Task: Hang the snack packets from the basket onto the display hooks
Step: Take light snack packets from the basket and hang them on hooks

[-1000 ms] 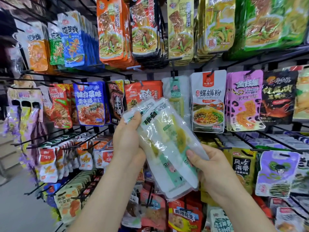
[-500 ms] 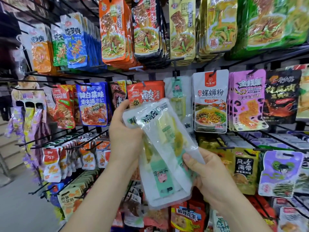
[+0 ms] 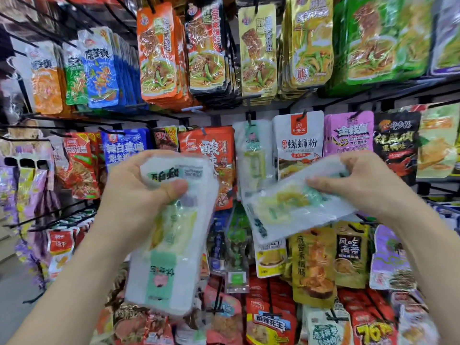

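Stack (image 3: 169, 245) clamped in left hand (image 3: 134, 195) looks light, limp, slick; right hand (image 3: 358, 185) pinches one packet (image 3: 293, 210) centre-right; grip its top edge.

A black wire rack (image 3: 104, 118) crowded with bright hanging packets (image 3: 156, 51) stands over a grey floor (image 3: 11, 302)

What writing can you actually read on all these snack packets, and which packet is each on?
"螺蛳粉": white packet
"辣白菜味": blue packet
"魔芋爽": upper blue packet
"风吃海带": gold packet
"麻辣花生": red packet
Clear packets in left hand, clear packet in right hand: too blurred.
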Available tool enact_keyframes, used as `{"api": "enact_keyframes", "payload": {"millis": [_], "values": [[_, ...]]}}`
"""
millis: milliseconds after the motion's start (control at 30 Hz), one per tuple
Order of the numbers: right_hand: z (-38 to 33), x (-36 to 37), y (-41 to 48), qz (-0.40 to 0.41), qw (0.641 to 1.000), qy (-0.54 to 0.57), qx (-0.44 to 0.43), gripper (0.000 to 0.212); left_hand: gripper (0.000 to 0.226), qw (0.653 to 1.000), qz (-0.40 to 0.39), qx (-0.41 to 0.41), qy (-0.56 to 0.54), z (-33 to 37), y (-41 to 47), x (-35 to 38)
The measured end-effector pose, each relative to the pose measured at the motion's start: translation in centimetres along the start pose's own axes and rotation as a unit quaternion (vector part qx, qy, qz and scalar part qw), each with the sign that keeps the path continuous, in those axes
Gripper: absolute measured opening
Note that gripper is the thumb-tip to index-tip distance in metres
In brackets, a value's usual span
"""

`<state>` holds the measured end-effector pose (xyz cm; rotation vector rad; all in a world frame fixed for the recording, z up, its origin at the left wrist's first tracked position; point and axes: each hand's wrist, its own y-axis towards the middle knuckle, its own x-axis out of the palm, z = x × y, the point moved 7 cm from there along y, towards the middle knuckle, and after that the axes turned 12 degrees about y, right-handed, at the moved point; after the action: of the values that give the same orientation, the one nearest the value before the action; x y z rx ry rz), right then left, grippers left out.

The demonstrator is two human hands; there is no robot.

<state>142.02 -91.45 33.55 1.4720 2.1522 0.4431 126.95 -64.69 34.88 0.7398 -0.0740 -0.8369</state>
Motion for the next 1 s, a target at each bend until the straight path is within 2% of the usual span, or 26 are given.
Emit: {"api": "enact_keyframes", "payload": {"millis": [100,167,300,400,467,533,667,767,833,900,1000], "values": [[-0.9,2.7,0.3,-0.154,0.985,-0.077,0.017,0.012,0.020,0.992,-0.100,0.044,0.058,1.4,-0.9,3.5],[-1.7,4.2,0.2,-0.203,0.976,-0.072,0.006,0.014,0.019,0.985,-0.128,0.074,0.094,1.7,-1.5,5.6],[-3.2,5.0,0.5,-0.136,0.987,-0.062,-0.056,0.010,0.023,0.981,-0.165,0.082,0.065,1.1,-2.3,7.9],[-3.6,5.4,0.2,-0.110,0.990,-0.057,-0.072,0.035,0.023,0.980,-0.183,0.071,0.043,0.4,-2.7,8.2],[-3.9,5.9,-0.1,-0.108,0.991,-0.039,-0.074,0.040,0.016,0.981,-0.181,0.056,0.044,0.0,-2.9,8.1],[-4.4,6.5,-0.4,-0.103,0.993,-0.017,-0.060,0.030,0.014,0.985,-0.160,0.031,0.050,-0.4,-3.1,7.7],[-3.9,5.7,-1.0,-0.073,0.996,0.056,0.012,0.012,0.025,0.992,-0.105,-0.056,-0.030,-2.1,-3.3,5.8],[-2.8,6.5,-2.7,-0.062,0.991,0.108,0.051,0.022,0.023,0.984,-0.091,-0.107,-0.107,-3.2,-4.0,4.8],[-2.1,8.9,-4.1,-0.072,0.986,0.135,0.067,0.018,0.020,0.976,-0.088,-0.123,-0.156,-3.7,-4.5,4.3],[-1.7,10.1,-4.6,-0.026,0.983,0.162,0.083,0.013,0.018,0.971,-0.096,-0.120,-0.184,-3.9,-5.0,3.7],[-1.6,9.4,-4.6,0.077,0.979,0.173,0.079,0.020,0.016,0.976,-0.099,-0.094,-0.172,-4.3,-5.1,1.7]]}}
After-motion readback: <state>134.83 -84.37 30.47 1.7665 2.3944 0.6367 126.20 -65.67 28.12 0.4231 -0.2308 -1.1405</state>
